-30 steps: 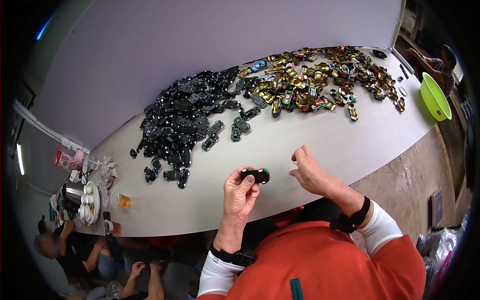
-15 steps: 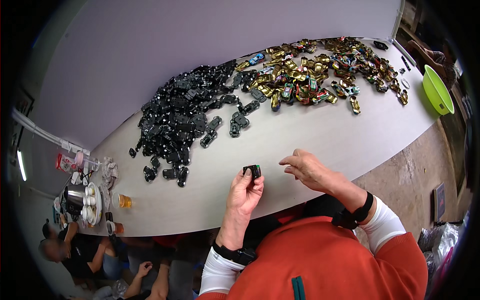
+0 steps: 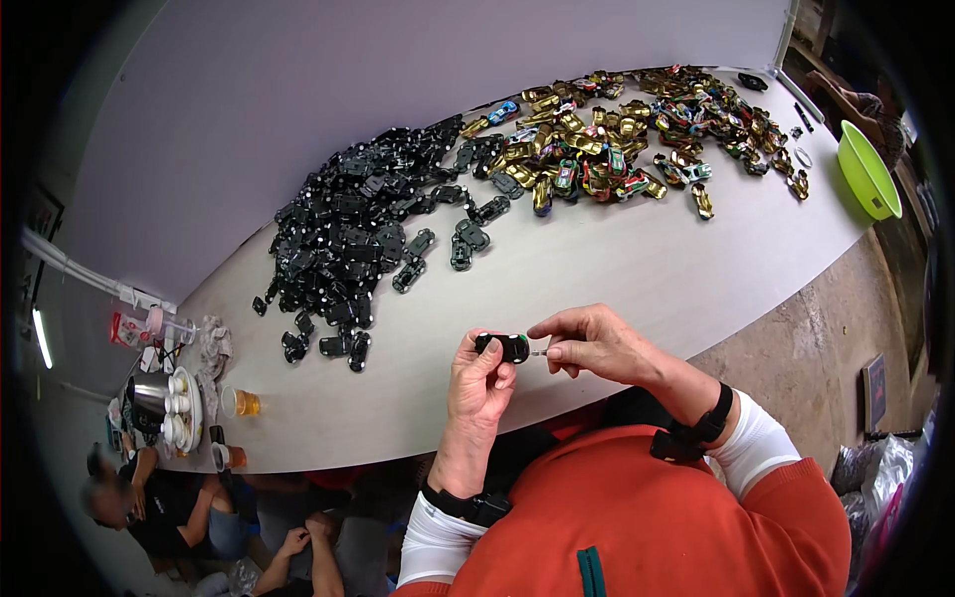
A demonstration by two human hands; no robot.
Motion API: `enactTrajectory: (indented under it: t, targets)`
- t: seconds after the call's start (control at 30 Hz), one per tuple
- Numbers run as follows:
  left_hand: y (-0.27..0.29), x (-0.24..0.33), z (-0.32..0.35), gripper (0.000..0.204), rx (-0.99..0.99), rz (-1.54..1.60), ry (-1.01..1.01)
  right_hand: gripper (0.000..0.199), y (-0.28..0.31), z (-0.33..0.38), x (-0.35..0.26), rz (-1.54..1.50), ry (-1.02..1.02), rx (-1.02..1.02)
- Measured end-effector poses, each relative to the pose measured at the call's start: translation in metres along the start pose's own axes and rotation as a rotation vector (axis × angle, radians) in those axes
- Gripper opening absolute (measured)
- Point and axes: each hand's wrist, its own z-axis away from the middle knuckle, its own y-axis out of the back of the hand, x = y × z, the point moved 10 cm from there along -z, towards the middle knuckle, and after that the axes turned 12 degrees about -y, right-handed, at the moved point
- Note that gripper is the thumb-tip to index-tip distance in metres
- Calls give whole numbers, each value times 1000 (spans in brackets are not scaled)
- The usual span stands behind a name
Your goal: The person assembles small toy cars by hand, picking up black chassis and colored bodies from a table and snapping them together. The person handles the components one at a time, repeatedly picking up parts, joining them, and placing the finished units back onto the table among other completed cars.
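Between the thumb and fingers of my left hand (image 3: pixel 477 376) is a small toy car (image 3: pixel 511 348), its black underside up and a bit of green at its edge. My right hand (image 3: pixel 595 343) is closed in a pinch at the car's right end. A thin silvery piece (image 3: pixel 538 352) shows between those fingertips and the car; it is too small to name. Beyond my hands lies a heap of black car chassis (image 3: pixel 343 219) on the left. To its right spreads a pile of gold and coloured toy car bodies (image 3: pixel 587 144).
The pale table (image 3: pixel 477 408) runs along a wall. At its left end are a glass of amber drink (image 3: pixel 242 402), a second cup (image 3: pixel 229 457), and a tray of white cups (image 3: pixel 189 435). A green basin (image 3: pixel 867 171) stands at the right edge. Another person (image 3: pixel 159 502) sits lower left.
My right hand has moved left to the toy car and closed at its end, where a silvery piece now shows. The car has turned in my left hand, showing more of its black underside.
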Motion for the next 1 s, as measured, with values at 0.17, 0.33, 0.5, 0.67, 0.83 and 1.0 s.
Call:
enactTrajectory:
  t: [0.17,0.33,0.5,0.67,0.83,1.0]
  targets:
    - [-5,0,2,9,-39,-40,-30,21,-4,-3,3,2,17,1]
    - [-17,13,6,10,-30,-194,-147,14,3,-2,-2,220,39,154]
    - [-31,30,15,15,60,-502,-384,13,1,8,-21,536,380,409]
    - [-16,20,6,16,86,-361,-257,15,16,-11,19,-143,4,102]
    - [-11,13,3,14,92,-350,-229,18,12,-8,23,-92,-53,122]
    - [-24,17,8,16,54,-422,-323,17,12,-12,24,75,22,183]
